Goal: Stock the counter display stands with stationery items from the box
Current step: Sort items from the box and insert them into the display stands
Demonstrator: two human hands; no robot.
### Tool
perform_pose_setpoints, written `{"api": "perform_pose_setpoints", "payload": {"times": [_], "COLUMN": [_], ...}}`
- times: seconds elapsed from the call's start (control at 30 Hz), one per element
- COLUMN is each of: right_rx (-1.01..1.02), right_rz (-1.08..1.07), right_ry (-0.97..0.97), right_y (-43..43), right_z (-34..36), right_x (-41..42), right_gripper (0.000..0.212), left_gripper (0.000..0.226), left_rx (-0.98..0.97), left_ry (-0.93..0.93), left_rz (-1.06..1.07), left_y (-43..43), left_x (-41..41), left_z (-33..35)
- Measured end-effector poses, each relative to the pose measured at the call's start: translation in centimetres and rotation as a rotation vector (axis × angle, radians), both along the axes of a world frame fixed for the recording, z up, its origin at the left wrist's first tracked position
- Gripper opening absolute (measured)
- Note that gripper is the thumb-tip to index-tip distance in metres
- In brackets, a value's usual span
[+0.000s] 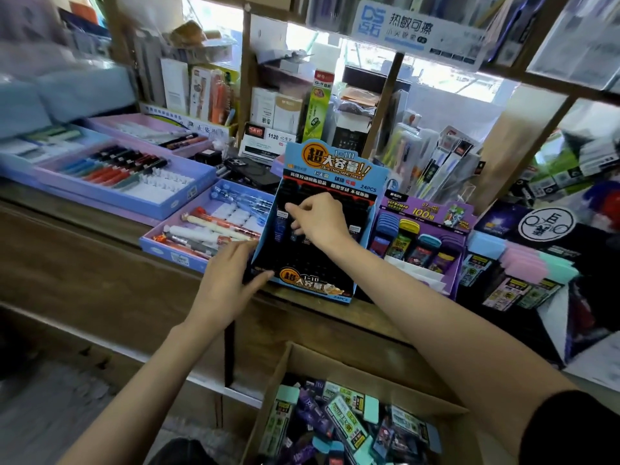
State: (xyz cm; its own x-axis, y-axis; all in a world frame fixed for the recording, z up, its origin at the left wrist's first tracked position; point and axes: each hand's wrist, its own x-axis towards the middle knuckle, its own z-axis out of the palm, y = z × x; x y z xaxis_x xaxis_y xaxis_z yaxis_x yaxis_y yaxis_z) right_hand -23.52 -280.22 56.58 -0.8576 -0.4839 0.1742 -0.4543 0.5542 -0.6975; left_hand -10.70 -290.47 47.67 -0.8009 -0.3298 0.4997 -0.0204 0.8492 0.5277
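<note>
Brown cardboard box [335, 367], nearest, below the counter edge: open, filled with loose stationery packets [345, 421] in green, purple and teal.

Left hand [228, 283]: released, fingers straight along the left wall of the blue cardboard display stand [332, 162], thumb lying on its near front lip.

Right hand [318, 219]: fingers curled over the stand's black slotted interior, tips at a small dark blue lead case [280, 224] in an upper row; whether it grasped the case could not be told.

Stand: upright on the wooden counter [100, 250], mostly unfilled.

Purple display stand [426, 213]: just right, holding coloured cases.

Lilac pen tray [174, 255]: just left, touching the blue stand.
</note>
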Motion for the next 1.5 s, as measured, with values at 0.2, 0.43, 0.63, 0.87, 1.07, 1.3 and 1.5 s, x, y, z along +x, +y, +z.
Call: {"api": "perform_pose_setpoints", "payload": {"times": [0.2, 0.43, 0.63, 0.87, 1.07, 1.3, 1.5], "right_rx": [0.081, 0.359, 0.564, 0.719, 0.754, 0.639, 0.534], "right_rz": [0.196, 0.318, 0.211, -0.035, 0.068, 0.258, -0.061], "right_ry": [0.195, -0.036, -0.249, -0.434, -0.481, -0.458, -0.338], "right_y": [7.1, 19.5, 26.6, 31.5, 32.2, 31.8, 31.8], "right_z": [0.0, -7.5, -17.9, -27.8, -30.0, -29.2, -29.6], "right_x": [3.3, 7.1, 8.2, 11.2, 14.6, 16.5, 14.0], "right_gripper": [0.014, 0.013, 0.018, 0.046, 0.077, 0.058, 0.052], "left_gripper": [0.026, 0.028, 0.041, 0.088, 0.084, 0.083, 0.072], "left_rx": [0.126, 0.285, 0.276, 0.019, 0.032, 0.074, 0.160], "left_ry": [0.021, -0.349, -0.611, -1.111, -1.236, -1.176, -0.818], "left_rz": [-0.138, -0.382, -0.352, -0.234, -0.456, -0.554, -0.095], "left_y": [3.0, 9.8, 15.0, 17.6, 17.4, 17.5, 16.2], "left_x": [3.8, 6.3, 6.4, 8.4, 8.7, 10.2, 7.1], "left_z": [-0.1, -7.0, -15.1, -22.5, -23.3, -22.6, -21.8]}}
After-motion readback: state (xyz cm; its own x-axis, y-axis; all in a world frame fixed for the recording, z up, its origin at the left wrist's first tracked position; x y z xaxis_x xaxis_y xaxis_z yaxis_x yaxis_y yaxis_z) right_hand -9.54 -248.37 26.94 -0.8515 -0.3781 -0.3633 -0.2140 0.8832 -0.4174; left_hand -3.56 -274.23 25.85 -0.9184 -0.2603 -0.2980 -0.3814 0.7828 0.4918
